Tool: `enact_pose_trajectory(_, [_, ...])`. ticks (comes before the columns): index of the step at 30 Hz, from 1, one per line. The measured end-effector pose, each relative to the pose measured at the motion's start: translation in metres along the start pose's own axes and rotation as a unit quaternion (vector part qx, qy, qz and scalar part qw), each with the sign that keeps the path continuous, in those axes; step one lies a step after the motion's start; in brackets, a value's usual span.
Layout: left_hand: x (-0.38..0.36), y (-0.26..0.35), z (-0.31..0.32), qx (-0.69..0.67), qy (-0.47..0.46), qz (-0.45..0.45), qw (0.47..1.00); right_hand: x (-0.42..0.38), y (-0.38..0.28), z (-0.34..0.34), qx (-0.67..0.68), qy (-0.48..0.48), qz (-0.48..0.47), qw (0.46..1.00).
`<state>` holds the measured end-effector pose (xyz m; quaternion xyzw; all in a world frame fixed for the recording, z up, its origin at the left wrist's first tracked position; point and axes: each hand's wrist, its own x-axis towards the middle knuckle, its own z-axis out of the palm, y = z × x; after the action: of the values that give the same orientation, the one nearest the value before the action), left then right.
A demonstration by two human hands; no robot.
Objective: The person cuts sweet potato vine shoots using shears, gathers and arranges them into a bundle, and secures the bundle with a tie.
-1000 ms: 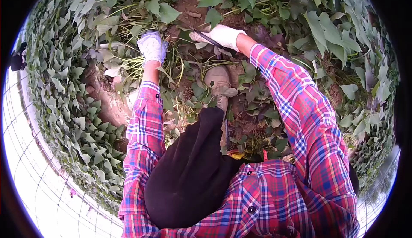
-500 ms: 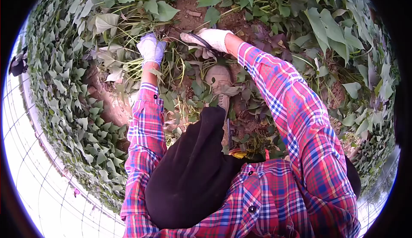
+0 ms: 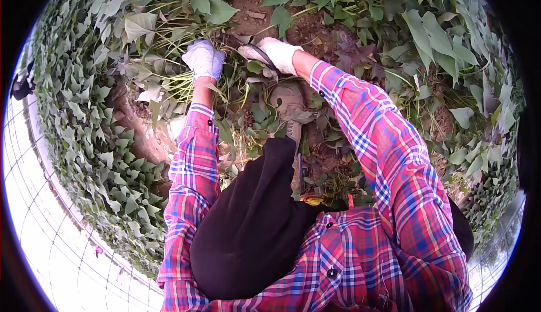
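Observation:
My left hand (image 3: 204,60), in a pale glove, is closed around thin green vine stems (image 3: 179,85) low among the leaves. To its right, my right hand (image 3: 276,54), also in a pale glove, is wrapped round a dark curved tool (image 3: 266,58) that looks like a sickle. Leaves hide part of the tool, and its far end points toward my left hand. A small gap separates the two hands. Below them a brown shoe (image 3: 288,101) rests among the vines.
Leafy vines (image 3: 434,36) cover the ground on both sides. Bare reddish soil (image 3: 247,16) shows ahead of my hands, with another patch (image 3: 141,129) at left. A wire fence (image 3: 51,222) runs along the far left. Black cloth (image 3: 248,227) lies over my lap.
My left hand has moved slightly up and to the right, closer to my right hand. My right hand has shifted a little left, with the curved tool still in it.

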<state>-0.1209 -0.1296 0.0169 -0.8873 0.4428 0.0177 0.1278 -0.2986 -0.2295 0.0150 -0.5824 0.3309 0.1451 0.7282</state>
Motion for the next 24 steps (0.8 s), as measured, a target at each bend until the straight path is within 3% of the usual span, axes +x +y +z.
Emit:
enact_pose_trajectory(1, [-0.003, -0.003, 0.002, -0.015, 0.014, -0.011, 1.0, -0.004, -0.001, -0.001, -0.072, -0.011, -0.018, 0.997])
enact_pose_trajectory(2, [-0.008, -0.006, 0.004, -0.029, 0.028, -0.022, 0.999, -0.009, 0.002, 0.003, -0.017, -0.022, 0.012, 1.0])
enact_pose_trajectory(4, [-0.024, -0.036, 0.003, -0.156, 0.166, 0.026, 0.973, -0.021, 0.001, 0.001, -0.022, -0.007, -0.003, 1.0])
enact_pose_trajectory(5, [-0.037, -0.045, -0.005, -0.184, 0.172, -0.016, 0.968, -0.028, 0.0, -0.004, -0.009, 0.014, -0.006, 1.0])
enact_pose_trajectory(6, [-0.054, -0.059, -0.021, -0.337, 0.158, -0.056, 0.926, -0.042, -0.01, -0.003, 0.086, 0.047, 0.028, 0.995])
enact_pose_trajectory(7, [-0.073, -0.079, -0.021, -0.363, 0.208, -0.114, 0.901, -0.033, -0.001, -0.01, 0.178, -0.002, 0.021, 0.984])
enact_pose_trajectory(8, [-0.088, -0.094, -0.033, -0.555, 0.166, -0.148, 0.801, -0.04, -0.01, -0.014, 0.173, 0.014, -0.015, 0.985])
enact_pose_trajectory(9, [-0.104, -0.109, -0.043, -0.714, 0.146, -0.199, 0.655, -0.038, -0.019, -0.015, 0.164, 0.04, -0.027, 0.985])
enact_pose_trajectory(10, [-0.12, -0.131, -0.043, -0.818, 0.147, -0.195, 0.521, -0.032, -0.025, -0.013, 0.181, 0.026, -0.029, 0.983])
enact_pose_trajectory(11, [-0.121, -0.131, -0.07, -0.712, 0.199, -0.299, 0.603, -0.025, -0.03, -0.012, 0.194, 0.01, -0.03, 0.98])
enact_pose_trajectory(13, [-0.128, -0.16, -0.074, -0.754, 0.187, -0.233, 0.585, 0.001, -0.024, -0.009, 0.116, -0.033, 0.009, 0.993])
enact_pose_trajectory(14, [-0.124, -0.167, -0.072, -0.737, 0.192, -0.204, 0.615, 0.013, -0.017, -0.006, 0.057, -0.043, 0.042, 0.997])
enact_pose_trajectory(15, [-0.111, -0.161, -0.07, -0.69, 0.198, -0.152, 0.68, 0.018, -0.003, -0.005, -0.022, -0.027, 0.023, 0.999])
enact_pose_trajectory(17, [-0.083, -0.143, -0.063, -0.59, 0.214, -0.053, 0.776, -0.002, -0.004, -0.003, -0.017, -0.002, 0.021, 1.0])
enact_pose_trajectory(19, [-0.046, -0.096, -0.062, -0.654, 0.096, -0.052, 0.749, -0.012, -0.01, -0.008, 0.003, -0.012, 0.026, 1.0])
enact_pose_trajectory(21, [-0.015, -0.05, -0.063, -0.54, 0.086, 0.02, 0.837, -0.018, -0.017, -0.011, 0.025, -0.029, 0.051, 0.998])
enact_pose_trajectory(22, [0.0, -0.042, -0.056, -0.393, 0.118, 0.067, 0.91, -0.011, -0.012, -0.011, 0.049, -0.04, 0.049, 0.997])
enact_pose_trajectory(23, [0.02, -0.039, -0.047, -0.208, 0.073, 0.081, 0.972, -0.009, -0.008, -0.009, 0.153, -0.05, 0.029, 0.987])
enact_pose_trajectory(24, [0.037, -0.032, -0.034, -0.15, 0.038, 0.067, 0.986, -0.007, -0.006, -0.008, 0.254, -0.059, 0.008, 0.965])
